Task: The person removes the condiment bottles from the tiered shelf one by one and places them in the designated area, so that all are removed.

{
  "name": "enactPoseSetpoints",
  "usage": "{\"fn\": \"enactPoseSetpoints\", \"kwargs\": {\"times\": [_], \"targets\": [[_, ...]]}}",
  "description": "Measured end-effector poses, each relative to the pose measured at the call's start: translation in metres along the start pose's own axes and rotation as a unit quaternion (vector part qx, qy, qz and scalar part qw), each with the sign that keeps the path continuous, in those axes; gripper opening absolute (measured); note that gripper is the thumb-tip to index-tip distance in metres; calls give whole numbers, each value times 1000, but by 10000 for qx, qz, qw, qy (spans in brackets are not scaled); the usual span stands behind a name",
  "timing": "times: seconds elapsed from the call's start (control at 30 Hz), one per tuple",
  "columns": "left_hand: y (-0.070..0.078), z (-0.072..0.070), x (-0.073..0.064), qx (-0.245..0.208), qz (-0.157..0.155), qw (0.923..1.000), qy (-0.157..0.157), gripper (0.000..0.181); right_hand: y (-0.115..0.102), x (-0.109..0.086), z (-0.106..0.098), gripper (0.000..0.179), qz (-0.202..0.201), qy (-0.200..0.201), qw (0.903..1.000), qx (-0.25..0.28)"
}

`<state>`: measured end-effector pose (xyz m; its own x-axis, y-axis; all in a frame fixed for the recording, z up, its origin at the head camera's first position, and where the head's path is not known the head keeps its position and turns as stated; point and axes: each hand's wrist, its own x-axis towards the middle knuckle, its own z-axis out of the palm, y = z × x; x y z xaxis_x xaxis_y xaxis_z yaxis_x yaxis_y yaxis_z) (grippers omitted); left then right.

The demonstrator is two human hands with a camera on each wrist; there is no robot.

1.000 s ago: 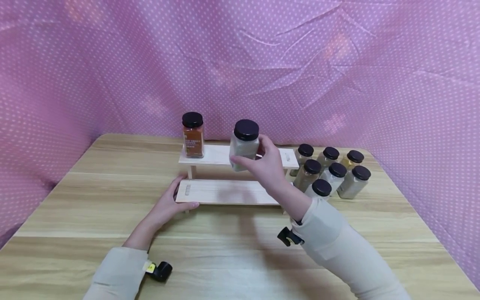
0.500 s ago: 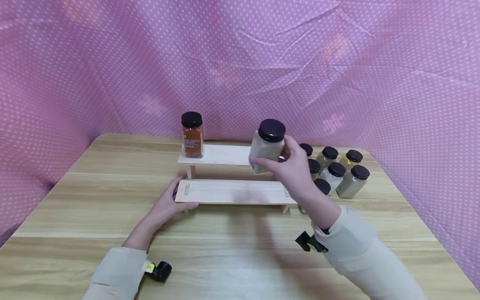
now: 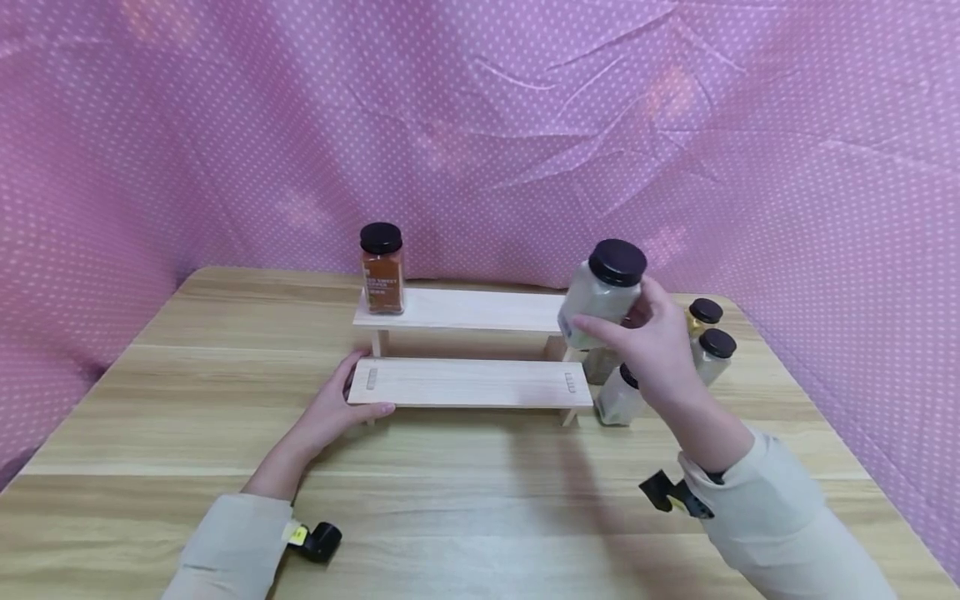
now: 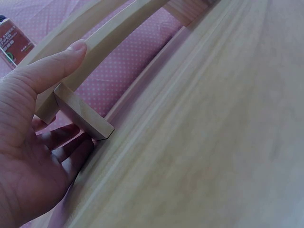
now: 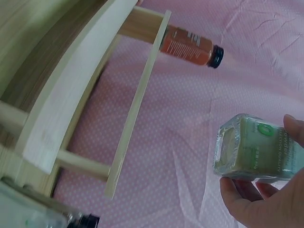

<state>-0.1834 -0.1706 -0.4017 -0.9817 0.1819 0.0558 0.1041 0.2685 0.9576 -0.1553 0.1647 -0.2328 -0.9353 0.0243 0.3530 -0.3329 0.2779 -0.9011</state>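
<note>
My right hand (image 3: pixel 660 342) grips a glass spice jar (image 3: pixel 597 302) with a black lid and pale contents, raised near the right end of a two-tier wooden rack (image 3: pixel 465 383). The jar tilts slightly. In the right wrist view, a pale green label (image 5: pixel 266 147) shows on it, with thumb and fingers on opposite sides. My left hand (image 3: pixel 333 408) holds the left end of the rack's lower tier. Its thumb lies on the front edge, while the fingers reach around the end by a leg (image 4: pixel 84 111). A red sweet pepper jar (image 3: pixel 384 279) stands on the upper tier's left end.
Several black-lidded jars stand on the table right of the rack, including a pale one (image 3: pixel 620 398), a yellow one (image 3: pixel 703 317) and another pale one (image 3: pixel 712 357); my right hand hides some. A pink dotted cloth (image 3: pixel 450 142) hangs behind the table (image 3: pixel 450 517).
My right hand has carried the pale jar rightward, from in front of the upper tier's middle to its right end. The left hand stays on the rack.
</note>
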Motion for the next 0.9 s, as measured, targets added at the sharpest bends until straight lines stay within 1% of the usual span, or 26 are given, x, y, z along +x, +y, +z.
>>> {"fn": "enactPoseSetpoints", "kwargs": {"times": [0.23,0.3,0.47,0.57,0.7,0.8,0.9], "targets": [[-1,-1,0,38,-19,10000,9,95,9,-3,-17,55,-9,224,9992,-330],[-2,0,0,23,-31,10000,-2,95,12,-5,-22,56,32,265,9990,-348],[-2,0,0,49,-38,10000,9,95,18,-9,-39,56,131,390,9990,-180],[-1,1,0,75,-35,10000,14,95,23,-11,-50,54,159,530,9983,-200],[0,1,0,76,-31,10000,11,95,30,-14,-63,52,244,690,9973,3],[1,0,-1,38,-37,10000,4,95,39,-14,-73,54,340,749,9964,205],[1,0,-1,9,-31,10000,-3,95,56,-12,-85,58,468,774,9956,238]]}}
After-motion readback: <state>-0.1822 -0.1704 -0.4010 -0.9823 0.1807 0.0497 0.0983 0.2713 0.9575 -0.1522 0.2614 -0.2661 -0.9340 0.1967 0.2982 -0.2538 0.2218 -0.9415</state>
